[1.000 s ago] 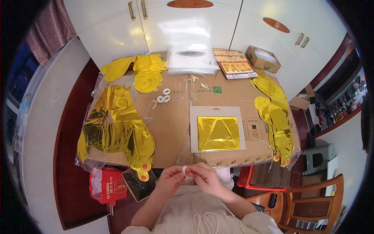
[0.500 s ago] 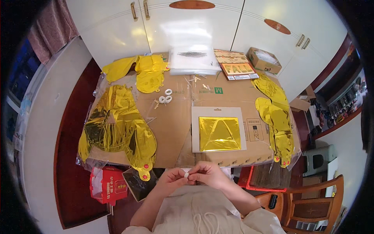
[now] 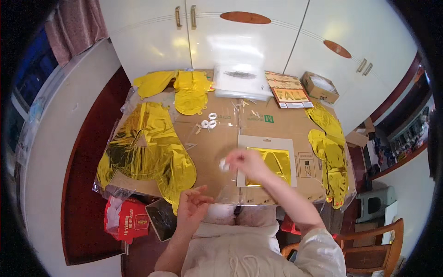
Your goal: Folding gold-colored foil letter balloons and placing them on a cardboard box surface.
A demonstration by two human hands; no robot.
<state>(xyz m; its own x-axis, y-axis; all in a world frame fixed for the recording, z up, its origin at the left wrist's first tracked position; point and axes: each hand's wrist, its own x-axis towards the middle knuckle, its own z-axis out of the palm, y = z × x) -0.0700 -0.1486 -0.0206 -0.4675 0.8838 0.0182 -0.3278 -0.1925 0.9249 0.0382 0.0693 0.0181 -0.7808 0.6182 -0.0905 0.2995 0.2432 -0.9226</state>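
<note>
My right hand (image 3: pixel 251 164) is over the cardboard, beside the left edge of the white card (image 3: pixel 241 152), its forearm crossing the folded gold foil letter balloon (image 3: pixel 277 161) on that card. A small white roll (image 3: pixel 224 165), smeared by motion, is at its fingertips. Fingers apart and with nothing in them, my left hand (image 3: pixel 193 207) hangs at the table's near edge. Close to it lies the end of a large flat gold foil letter balloon (image 3: pixel 157 138). Several small white rolls (image 3: pixel 212 124) sit together farther back on the cardboard.
Other gold foil balloons lie at the back left (image 3: pixel 191 92) and along the right edge (image 3: pixel 330 147). A stack of clear plastic sleeves (image 3: pixel 242 83), an orange printed package (image 3: pixel 290 94) and a small carton (image 3: pixel 319 87) stand at the back. A red bag (image 3: pixel 127 219) is below the table's left front.
My hands have parted. The right one has moved forward over the cardboard with the white roll; the left has shifted left and opened. The whole view has also shifted a little.
</note>
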